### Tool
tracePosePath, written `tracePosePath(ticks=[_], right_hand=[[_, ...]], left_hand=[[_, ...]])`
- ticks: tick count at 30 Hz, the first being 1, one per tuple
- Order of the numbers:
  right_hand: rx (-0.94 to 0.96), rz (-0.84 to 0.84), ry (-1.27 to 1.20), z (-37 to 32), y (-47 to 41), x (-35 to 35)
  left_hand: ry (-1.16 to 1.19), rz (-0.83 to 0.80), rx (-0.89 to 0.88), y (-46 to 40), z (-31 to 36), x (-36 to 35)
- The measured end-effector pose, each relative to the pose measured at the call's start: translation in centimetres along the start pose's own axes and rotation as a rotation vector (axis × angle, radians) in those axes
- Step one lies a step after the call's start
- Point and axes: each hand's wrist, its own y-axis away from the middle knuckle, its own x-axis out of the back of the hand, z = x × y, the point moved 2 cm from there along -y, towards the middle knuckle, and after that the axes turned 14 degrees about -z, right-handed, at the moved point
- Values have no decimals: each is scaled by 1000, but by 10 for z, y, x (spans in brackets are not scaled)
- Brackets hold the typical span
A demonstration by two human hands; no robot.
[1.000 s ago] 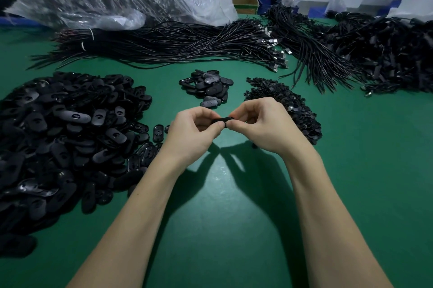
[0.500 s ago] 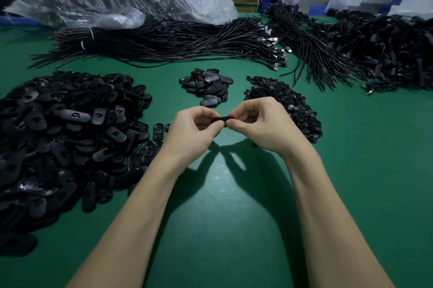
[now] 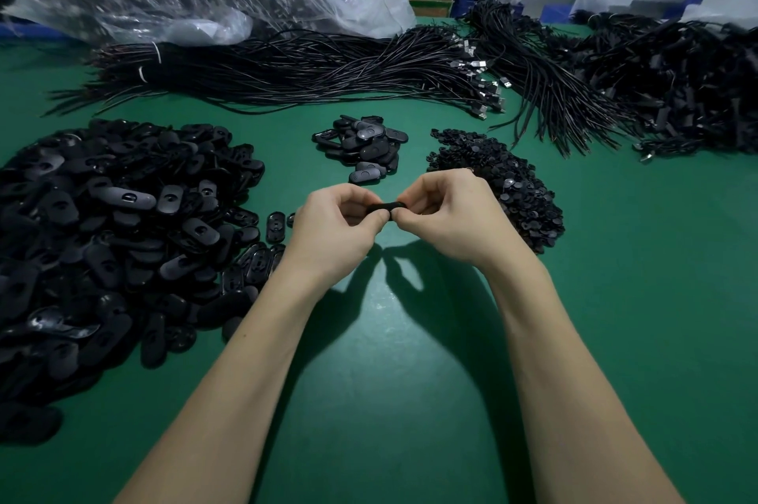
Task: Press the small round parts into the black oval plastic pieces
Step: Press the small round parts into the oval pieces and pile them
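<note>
In the head view, the left hand (image 3: pixel 334 226) and the right hand (image 3: pixel 447 216) met above the green table top (image 3: pixel 410 401), each pinching one end of a single black oval plastic piece (image 3: pixel 383 207) held clear of the surface. Fingers of both hands were curled round it; whether a small round part already sat inside it could not be told, as the fingers hid the middle.

The step in hand looked to be the pressing itself. To the left lay the large heap of black oval plastic pieces (image 3: pixel 115 232), beyond the hands a small cluster of oval pieces (image 3: pixel 363 146), probably the finished ones, and to the right the pile of small black round parts (image 3: pixel 504 175).

The next move probably called for firm thumb pressure until the part seated, then setting the piece on the small cluster.
</note>
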Motion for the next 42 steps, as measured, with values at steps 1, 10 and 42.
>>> tracePosePath(ticks=[1,10,42], right_hand=[[-1,0,1,0,0,0],[7,-24,13,0,1,3],[15,-13,29,0,-1,-3]], left_hand=[[-1,3,1,0,0,0],[17,18,10,0,1,0],[-101,-56,-7,-2,-3,7]])
